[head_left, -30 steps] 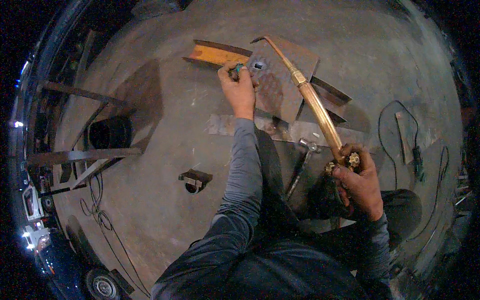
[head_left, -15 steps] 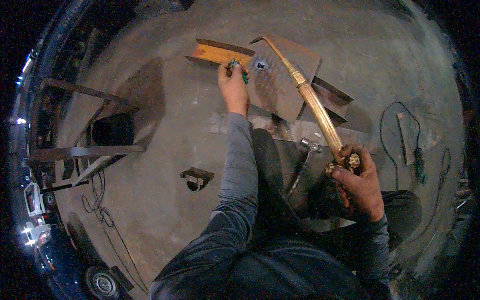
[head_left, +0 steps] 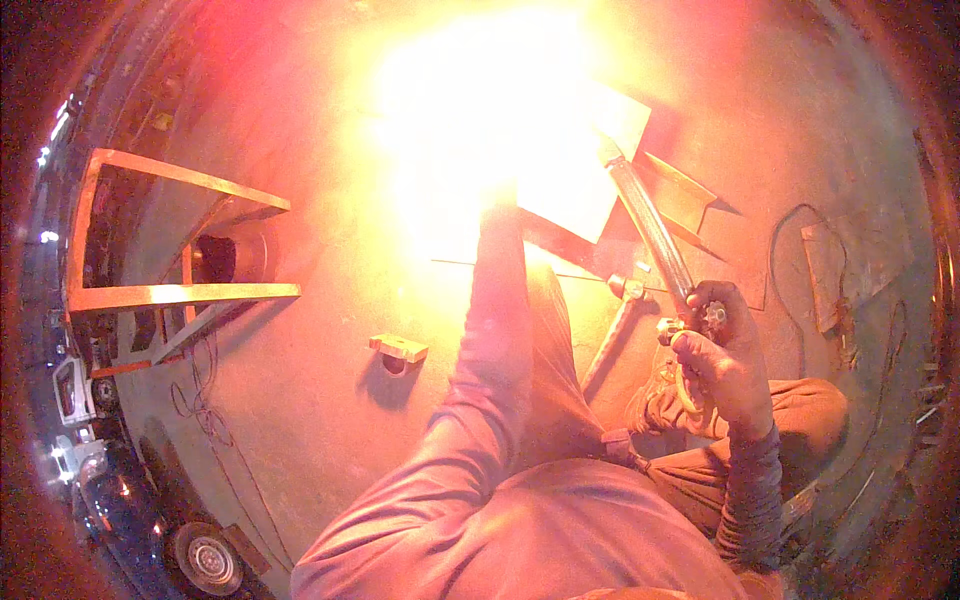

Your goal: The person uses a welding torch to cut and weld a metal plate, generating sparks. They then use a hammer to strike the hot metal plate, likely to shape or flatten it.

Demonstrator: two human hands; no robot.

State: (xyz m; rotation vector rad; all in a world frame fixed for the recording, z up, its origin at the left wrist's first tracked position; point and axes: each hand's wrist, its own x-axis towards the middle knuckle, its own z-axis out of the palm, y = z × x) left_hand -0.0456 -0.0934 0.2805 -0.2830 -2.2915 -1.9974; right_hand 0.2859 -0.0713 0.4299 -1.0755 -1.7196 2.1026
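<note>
My right hand (head_left: 735, 360) is closed around the valve end of a long brass gas cutting torch (head_left: 650, 220), which slants up and to the left. A huge white-yellow glare swallows the torch's tip and my left hand, whose fingers cannot be made out. My left arm (head_left: 500, 260) reaches straight into that brightness. Beside the torch, the edge of a steel plate (head_left: 625, 115) shows, lying over a steel channel or beam (head_left: 685, 200). A hammer (head_left: 612, 335) rests between my legs, its head near the plate.
On the left stands an angular metal frame (head_left: 180, 295). A small metal block with a round opening (head_left: 400, 348) lies on the floor. Thin cords (head_left: 205, 405) trail at the left and a cable (head_left: 790, 260) curves at the right. A dark car (head_left: 130, 500) is at lower left.
A blinding flare has lit up around the torch tip and my left hand, casting orange light everywhere. The torch tip has shifted slightly; my right hand keeps its grip.
</note>
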